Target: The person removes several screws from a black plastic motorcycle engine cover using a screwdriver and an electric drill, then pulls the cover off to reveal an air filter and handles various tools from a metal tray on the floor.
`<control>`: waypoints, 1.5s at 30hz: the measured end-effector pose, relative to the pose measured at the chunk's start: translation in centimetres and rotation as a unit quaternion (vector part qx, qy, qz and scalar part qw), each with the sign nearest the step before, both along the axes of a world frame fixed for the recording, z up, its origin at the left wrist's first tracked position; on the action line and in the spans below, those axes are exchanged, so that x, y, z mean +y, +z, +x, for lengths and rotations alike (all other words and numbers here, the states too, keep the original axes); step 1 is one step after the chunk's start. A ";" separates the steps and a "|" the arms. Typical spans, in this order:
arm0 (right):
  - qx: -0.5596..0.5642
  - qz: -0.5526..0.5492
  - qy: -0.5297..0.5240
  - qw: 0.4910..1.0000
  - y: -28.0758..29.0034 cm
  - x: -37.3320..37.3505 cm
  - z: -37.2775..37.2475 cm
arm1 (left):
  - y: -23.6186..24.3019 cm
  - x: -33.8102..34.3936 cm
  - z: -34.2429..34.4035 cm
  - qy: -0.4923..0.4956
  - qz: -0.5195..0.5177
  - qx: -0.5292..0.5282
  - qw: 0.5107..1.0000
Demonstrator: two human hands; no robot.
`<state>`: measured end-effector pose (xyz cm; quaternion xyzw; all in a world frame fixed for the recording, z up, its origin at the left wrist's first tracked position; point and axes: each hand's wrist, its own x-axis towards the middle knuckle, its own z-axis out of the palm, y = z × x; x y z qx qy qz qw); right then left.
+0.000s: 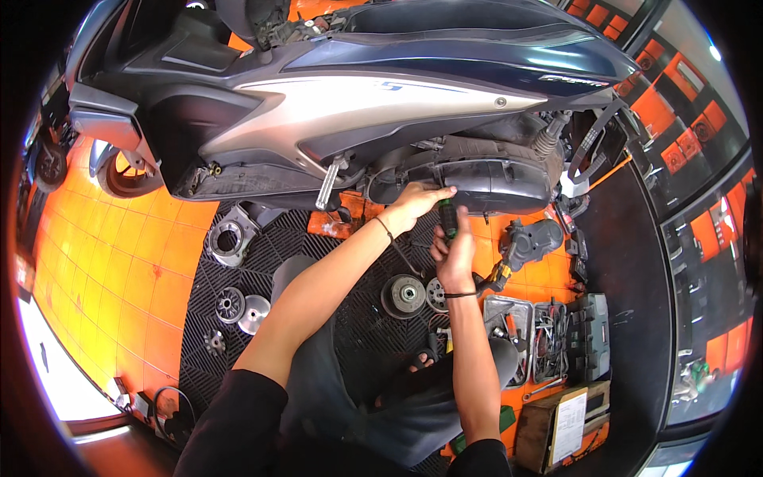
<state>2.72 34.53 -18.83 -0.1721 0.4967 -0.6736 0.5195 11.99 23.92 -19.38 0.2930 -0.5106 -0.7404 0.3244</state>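
A scooter (397,91) with grey and dark blue panels stands in front of me. My right hand (457,253) is wrapped around a screwdriver (448,219) with a dark green and black handle, pointed up at the lower part of the black engine-side cover (497,183). Beside its tip, my left hand (412,205) rests against the cover. Its fingers are drawn together with one stretched toward the screwdriver, and anything between them is hidden. The screwdriver's tip is hidden too.
On the black mat lie a round clutch drum (403,296), pulley discs (254,313) and a metal casing (230,235). To the right are a yellow-and-black power tool (499,276), a dark cover (531,241), an open toolbox (548,338) and a clipboard (568,425) on a wooden box.
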 end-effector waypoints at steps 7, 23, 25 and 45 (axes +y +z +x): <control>0.770 -0.042 -0.090 0.631 -4.9 -1.0 -2.1 | -0.2 0.4 -0.7 -0.007 0.041 0.021 0.999; 0.408 -0.044 0.001 0.912 -2.8 0.0 0.2 | -2.5 0.6 -0.5 0.003 -0.012 0.031 0.999; 0.394 -0.055 -0.010 0.917 -2.0 0.8 1.4 | -2.7 0.1 0.0 0.013 -0.021 0.041 0.999; 0.160 0.032 0.044 0.986 -1.3 1.5 -0.6 | -0.7 1.5 -0.3 -0.029 0.063 0.047 0.996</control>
